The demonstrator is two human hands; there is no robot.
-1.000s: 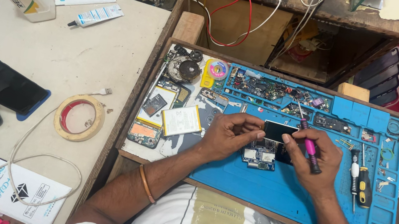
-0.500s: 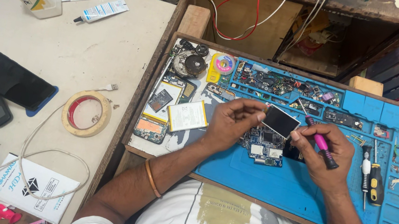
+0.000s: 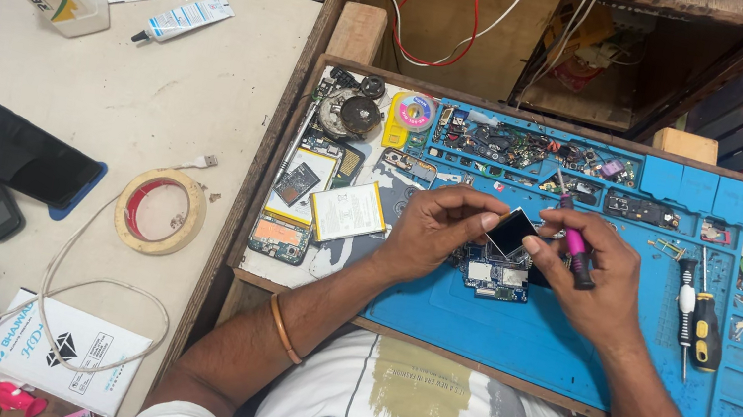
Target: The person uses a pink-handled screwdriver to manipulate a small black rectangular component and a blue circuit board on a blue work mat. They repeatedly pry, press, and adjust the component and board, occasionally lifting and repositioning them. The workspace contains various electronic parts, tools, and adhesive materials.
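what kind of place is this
Most likely a phone repair bench. A blue repair mat holds small parts, an opened phone circuit board lies below the hands, and the right hand grips a pink-handled screwdriver.

Small black square part (image 3: pixel 515 231) — perhaps a chip — tilted, above blue mat (image 3: pixel 521 334).

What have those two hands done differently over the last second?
The left hand lifted a small dark part off the circuit board and tilted it up. The right hand, pink screwdriver in its grip, moved beside it. The board and blue mat stayed put.
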